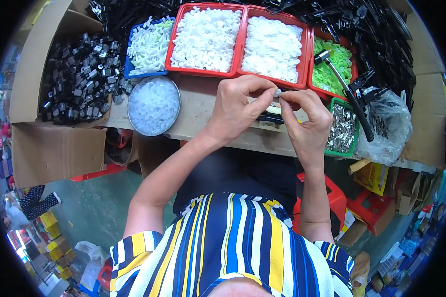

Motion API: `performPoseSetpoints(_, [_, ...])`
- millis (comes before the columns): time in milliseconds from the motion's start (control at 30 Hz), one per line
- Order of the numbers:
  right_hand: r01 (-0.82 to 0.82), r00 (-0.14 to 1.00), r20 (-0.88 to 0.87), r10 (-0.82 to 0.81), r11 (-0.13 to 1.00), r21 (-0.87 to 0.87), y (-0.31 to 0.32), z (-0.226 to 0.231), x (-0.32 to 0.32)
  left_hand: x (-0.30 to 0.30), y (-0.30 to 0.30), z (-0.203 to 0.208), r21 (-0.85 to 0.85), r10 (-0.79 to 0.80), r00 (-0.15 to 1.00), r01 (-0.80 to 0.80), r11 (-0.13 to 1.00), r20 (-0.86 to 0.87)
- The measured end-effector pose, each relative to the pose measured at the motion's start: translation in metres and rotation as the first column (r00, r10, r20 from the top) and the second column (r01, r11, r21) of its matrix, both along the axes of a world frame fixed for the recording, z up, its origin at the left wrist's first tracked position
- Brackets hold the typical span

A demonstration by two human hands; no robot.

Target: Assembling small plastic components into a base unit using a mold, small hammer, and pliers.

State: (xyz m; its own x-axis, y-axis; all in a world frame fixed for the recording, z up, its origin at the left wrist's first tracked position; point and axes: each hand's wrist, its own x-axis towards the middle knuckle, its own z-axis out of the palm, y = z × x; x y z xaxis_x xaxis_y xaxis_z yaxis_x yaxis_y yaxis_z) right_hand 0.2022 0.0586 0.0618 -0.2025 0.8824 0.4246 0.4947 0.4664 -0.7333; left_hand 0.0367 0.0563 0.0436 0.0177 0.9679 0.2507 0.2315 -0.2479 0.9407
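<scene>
The left hand [237,105] and right hand [309,116] met above the worktop [198,93], each grip narrow, pinching 1 small pale piece [278,92] between them, likely for fine control; red trays [203,72] stood from 10 to 2 o'clock, seemingly for easy reach.

Worktable [195,114], one, pale flat top with a straight front edge bowed by the lens; below it, green floor [96,205], smooth, showing widest at left. Seating: red plastic stool [336,200], one, under the table's right side, with a second red stool [387,215] just beyond it. Far left: yellow boxes [49,222], several, stacked on the floor, near bright white light strips [20,240]; far right, crowded bluish goods [410,246], blurred at the rim.
</scene>
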Motion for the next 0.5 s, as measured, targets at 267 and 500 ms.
performPoseSetpoints(267, [0.009, 0.997, 0.079, -0.009, 1.000, 0.009, -0.004, -0.001, -0.008, -0.002, -0.008, -0.005, 0.096, 0.049, 0.996, -0.056, 0.994, 0.069])
performPoseSetpoints(500, [-0.021, 0.965, -0.256, -0.062, 0.950, -0.312, -0.008, -0.002, -0.012, -0.002, -0.010, -0.013, 0.526, 0.188, 0.939, -0.009, 0.850, -0.289])
